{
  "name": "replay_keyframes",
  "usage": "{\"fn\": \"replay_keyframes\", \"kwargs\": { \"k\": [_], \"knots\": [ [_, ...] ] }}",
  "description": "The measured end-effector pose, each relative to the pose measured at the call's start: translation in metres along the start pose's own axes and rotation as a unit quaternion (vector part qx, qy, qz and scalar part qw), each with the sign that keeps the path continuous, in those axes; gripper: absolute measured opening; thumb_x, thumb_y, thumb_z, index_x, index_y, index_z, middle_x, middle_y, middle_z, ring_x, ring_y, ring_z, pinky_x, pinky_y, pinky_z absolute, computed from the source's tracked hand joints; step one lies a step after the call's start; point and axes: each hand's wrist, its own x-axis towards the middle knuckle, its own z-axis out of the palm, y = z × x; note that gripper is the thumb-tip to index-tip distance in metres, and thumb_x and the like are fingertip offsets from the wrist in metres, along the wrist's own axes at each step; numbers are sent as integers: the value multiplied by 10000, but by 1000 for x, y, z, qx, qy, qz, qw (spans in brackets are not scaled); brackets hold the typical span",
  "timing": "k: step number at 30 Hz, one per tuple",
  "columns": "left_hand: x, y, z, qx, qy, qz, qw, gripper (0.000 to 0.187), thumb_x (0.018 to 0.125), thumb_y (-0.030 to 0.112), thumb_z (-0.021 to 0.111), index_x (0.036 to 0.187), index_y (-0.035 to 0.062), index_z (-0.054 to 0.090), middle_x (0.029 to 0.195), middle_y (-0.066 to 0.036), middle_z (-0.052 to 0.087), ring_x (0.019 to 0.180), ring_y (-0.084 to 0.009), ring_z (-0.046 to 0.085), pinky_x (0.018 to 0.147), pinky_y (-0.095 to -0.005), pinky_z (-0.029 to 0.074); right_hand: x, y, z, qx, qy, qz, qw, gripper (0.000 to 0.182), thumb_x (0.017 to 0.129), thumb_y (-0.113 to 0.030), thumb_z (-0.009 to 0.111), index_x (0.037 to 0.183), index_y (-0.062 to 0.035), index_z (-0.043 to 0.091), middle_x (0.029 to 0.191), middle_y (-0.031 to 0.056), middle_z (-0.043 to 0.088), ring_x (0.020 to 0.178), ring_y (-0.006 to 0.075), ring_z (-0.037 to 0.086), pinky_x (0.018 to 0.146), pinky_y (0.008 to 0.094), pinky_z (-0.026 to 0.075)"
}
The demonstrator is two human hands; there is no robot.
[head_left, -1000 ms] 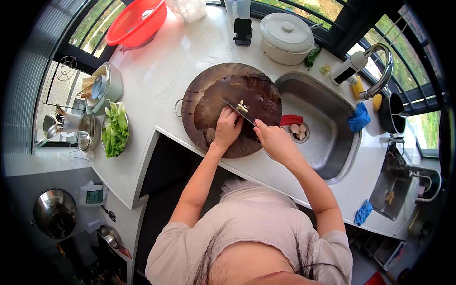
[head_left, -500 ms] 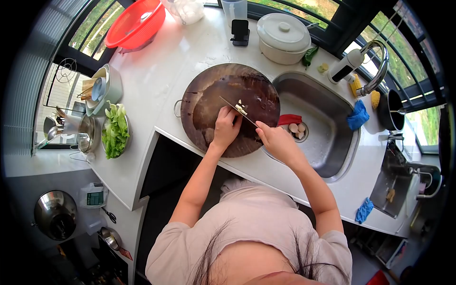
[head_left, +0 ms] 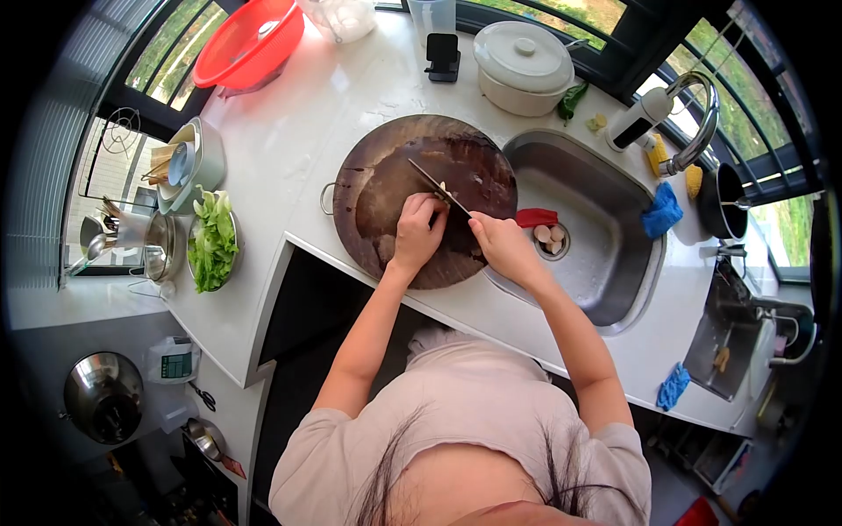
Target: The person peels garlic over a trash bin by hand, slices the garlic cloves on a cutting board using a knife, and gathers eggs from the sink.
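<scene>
A kitchen knife (head_left: pixel 441 188) is in my right hand (head_left: pixel 507 248), with the fingers wrapped round its handle. Its dark blade slants across the round wooden chopping board (head_left: pixel 377 175), tip toward the far left. Small white chopped pieces (head_left: pixel 444 188) show along the far side of the blade, partly covered by it. My left hand (head_left: pixel 418 232) rests on the board on the near side of the knife, fingers curled and closed by the blade. Whatever lies under those fingertips is hidden.
Right of the board is the steel sink (head_left: pixel 605 237), with a red piece (head_left: pixel 537 217) and eggshells (head_left: pixel 550 237) at its drain. A lidded white pot (head_left: pixel 524 66) and phone stand (head_left: pixel 443 58) stand behind. Lettuce (head_left: pixel 213 241) fills a bowl at left; a red basket (head_left: pixel 250 39) sits beyond.
The knife has shifted and turned slightly, so more of its blade face shows and it covers more of the white pieces. My left hand stays nearly in place.
</scene>
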Motion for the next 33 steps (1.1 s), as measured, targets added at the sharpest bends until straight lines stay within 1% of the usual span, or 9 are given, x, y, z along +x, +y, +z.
{"fn": "replay_keyframes", "kwargs": {
  "k": [5,7,9,13,16,21,27,30,33],
  "knots": [
    [0,1,-3,-10,2,-14,1000,115,760,-31,682,855,18,639,958,-132,636,933,-313,610,787,-390,498,-9,1,-5,-25,-36,23,999,345,1032,-308,424,1213,-79,609,777,241,667,751,439,657,674,523,517],
    [-2,1,-3,-13,4,-29,999,117,762,-34,673,864,14,639,958,-133,632,920,-316,609,770,-390,503,-19,-10,-5,-55,-25,12,998,351,1032,-312,422,1216,-70,599,774,239,668,743,435,657,668,524,514],
    [-4,-1,-1,-20,-1,-42,999,135,753,-39,668,876,6,633,974,-145,626,953,-338,594,817,-406,489,-25,-19,-9,-77,-29,10,997,364,1034,-317,413,1223,-50,571,753,241,660,728,434,654,655,525,509],
    [-4,-4,1,-19,-9,-43,999,142,750,-39,661,883,-2,626,979,-155,620,961,-354,584,836,-422,480,-29,-23,-11,-100,-29,17,994,341,1034,-316,412,1171,-44,565,730,236,652,719,439,651,641,539,506],
    [-3,-9,1,3,-1,-13,1000,200,757,-27,674,954,5,662,945,-134,627,904,-324,605,757,-396,500,-26,-34,-10,-116,-33,34,992,322,1033,-315,413,1116,-45,568,728,239,651,721,443,652,639,551,508],
    [-3,-5,-1,12,-18,-24,999,154,761,-24,675,910,8,657,951,-132,637,919,-317,612,774,-388,500,-1,-26,8,-109,-27,44,993,297,1029,-305,421,1057,-51,572,758,255,657,741,451,654,649,562,509],
    [-1,-1,-1,-7,5,-7,1000,104,767,-26,674,861,10,647,953,-128,652,926,-310,626,780,-376,503,2,-3,2,48,2,4,999,300,1024,-287,430,1124,-56,593,786,263,657,784,469,646,688,562,511],
    [-1,-3,-1,-9,11,-15,1000,100,766,-23,679,854,12,647,950,-125,651,918,-307,629,776,-374,504,-6,-10,-1,-5,1,10,1000,315,1026,-294,423,1162,-71,600,792,265,659,775,468,643,685,566,504],
    [-3,-5,0,-5,15,-20,1000,111,761,-20,684,861,15,652,944,-124,648,907,-303,631,764,-372,507,-17,-27,-10,-44,-33,37,998,314,1028,-303,416,1132,-66,593,788,261,660,769,472,641,681,564,505]
  ]
}}
